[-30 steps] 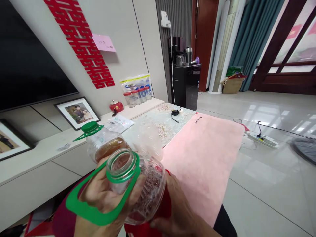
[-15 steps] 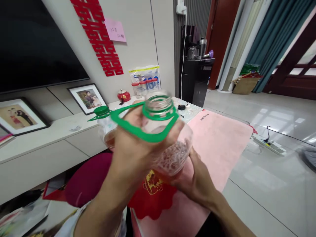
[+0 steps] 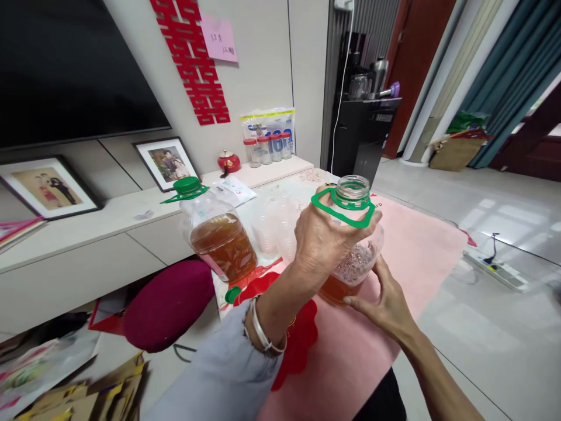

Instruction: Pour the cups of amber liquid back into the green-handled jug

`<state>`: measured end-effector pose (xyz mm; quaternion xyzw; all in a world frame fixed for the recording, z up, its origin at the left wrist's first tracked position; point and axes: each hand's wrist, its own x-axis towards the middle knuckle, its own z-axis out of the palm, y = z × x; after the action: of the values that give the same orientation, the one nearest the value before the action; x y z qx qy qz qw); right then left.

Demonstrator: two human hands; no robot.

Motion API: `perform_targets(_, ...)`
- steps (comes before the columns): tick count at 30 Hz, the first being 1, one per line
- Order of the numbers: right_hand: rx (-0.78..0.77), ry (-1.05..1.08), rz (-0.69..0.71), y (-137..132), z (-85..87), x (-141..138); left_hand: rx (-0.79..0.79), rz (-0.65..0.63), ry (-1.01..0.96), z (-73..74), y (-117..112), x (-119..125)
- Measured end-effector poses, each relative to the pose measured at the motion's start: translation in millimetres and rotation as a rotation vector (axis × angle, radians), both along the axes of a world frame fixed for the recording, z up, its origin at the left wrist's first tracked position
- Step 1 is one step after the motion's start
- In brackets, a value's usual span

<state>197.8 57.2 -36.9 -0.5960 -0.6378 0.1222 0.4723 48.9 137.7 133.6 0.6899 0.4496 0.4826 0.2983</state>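
While it leaned toward the viewer a second ago, the uncapped jug (image 3: 357,264) is now nearly upright, right of the frame's centre over the pink mat (image 3: 421,234), left grip (image 3: 319,237) clasping its neck, right grip (image 3: 389,307) steadying its lower side, probably lessening spill risk.

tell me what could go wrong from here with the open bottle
The open bottle has no cap on its mouth, so the amber liquid inside could spill onto the pink mat if it tips. The left hand grips high by the green handle and the right hand cups the lower side; if either loosens, the bottle might slip. The loose green cap lies near the edge of the table and could get knocked off.
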Motion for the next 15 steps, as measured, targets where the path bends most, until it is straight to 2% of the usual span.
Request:
perform_targets(5, -0.088, 0.11, 0.008, 1.9, -14.5, 7.8, -0.025, 0.051, 0.01, -17.1, -1.8, 9.0)
perform_targets(10, -0.136, 0.209, 0.036, -1.6, -21.2, 11.5, 0.013, 0.116, 0.047, -31.0, -6.0, 15.0)
perform_targets(12, -0.144, 0.233, 0.052, -2.3, -21.1, 11.3, 0.028, 0.094, 0.046, -34.0, -4.8, 15.1)
perform_targets(15, -0.1, 0.306, 0.075, 1.1, -16.8, 6.4, 0.045, -0.008, 0.035, -35.6, 0.0, 14.1)
